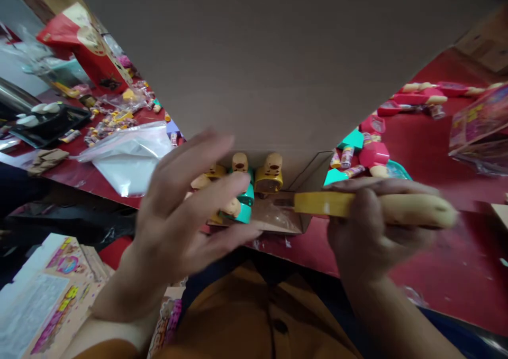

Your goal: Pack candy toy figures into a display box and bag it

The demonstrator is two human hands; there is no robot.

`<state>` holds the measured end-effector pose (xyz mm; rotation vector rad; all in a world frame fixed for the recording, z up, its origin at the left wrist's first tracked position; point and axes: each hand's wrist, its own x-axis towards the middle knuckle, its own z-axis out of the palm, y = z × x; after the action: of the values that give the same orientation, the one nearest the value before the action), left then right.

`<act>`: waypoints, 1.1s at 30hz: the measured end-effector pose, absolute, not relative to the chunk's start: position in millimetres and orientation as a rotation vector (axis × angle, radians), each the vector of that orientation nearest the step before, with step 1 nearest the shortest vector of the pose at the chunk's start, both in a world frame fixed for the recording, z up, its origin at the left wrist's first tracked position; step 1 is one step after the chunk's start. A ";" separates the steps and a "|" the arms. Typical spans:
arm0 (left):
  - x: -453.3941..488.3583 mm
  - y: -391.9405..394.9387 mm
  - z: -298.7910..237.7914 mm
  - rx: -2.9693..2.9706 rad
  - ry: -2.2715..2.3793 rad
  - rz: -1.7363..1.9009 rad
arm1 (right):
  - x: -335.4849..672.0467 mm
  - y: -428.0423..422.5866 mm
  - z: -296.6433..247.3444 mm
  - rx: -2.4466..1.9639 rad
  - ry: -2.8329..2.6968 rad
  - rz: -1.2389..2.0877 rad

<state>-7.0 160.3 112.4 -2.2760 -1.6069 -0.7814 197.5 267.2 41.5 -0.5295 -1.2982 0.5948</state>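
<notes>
My right hand [369, 237] is wrapped round a long yellow plastic toy with a rounded beige end [323, 203], held level over the right side of an open cardboard box [273, 226]. In the box stand yellow and teal toys with beige bear-like heads, among them a yellow toy [269, 182] and a teal toy [246, 195]. My left hand [178, 205] is smeared by motion, with its fingers apart above the left toys, partly hiding them. Whether its fingertips touch a toy, I cannot tell.
A tall cardboard panel [254, 73] rises behind the box. Clear plastic bags [130, 163] and small candies [111, 129] lie left on the red table [416, 147]. Pink and teal toy parts [375, 154] lie right. Printed cartons [55, 301] stand at lower left.
</notes>
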 end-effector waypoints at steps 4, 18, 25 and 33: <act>-1.9 195.5 104.5 -2.348 -1.564 -0.379 | 169.7 275.2 25.5 -0.574 -1.523 0.522; -4.9 199.3 98.7 -2.323 -1.572 -0.172 | 164.8 275.3 18.2 -0.695 -1.737 0.360; -7.0 197.6 102.8 -2.317 -1.579 -0.149 | 204.3 373.2 2.8 -1.598 -2.070 0.189; -3.8 197.1 105.7 -2.321 -1.653 -0.147 | 188.9 381.3 -24.5 -1.736 -2.288 0.252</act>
<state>-3.8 197.1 105.7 -2.3215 -1.6526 -0.1472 188.9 381.3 -24.5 -1.7358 -2.2884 0.2516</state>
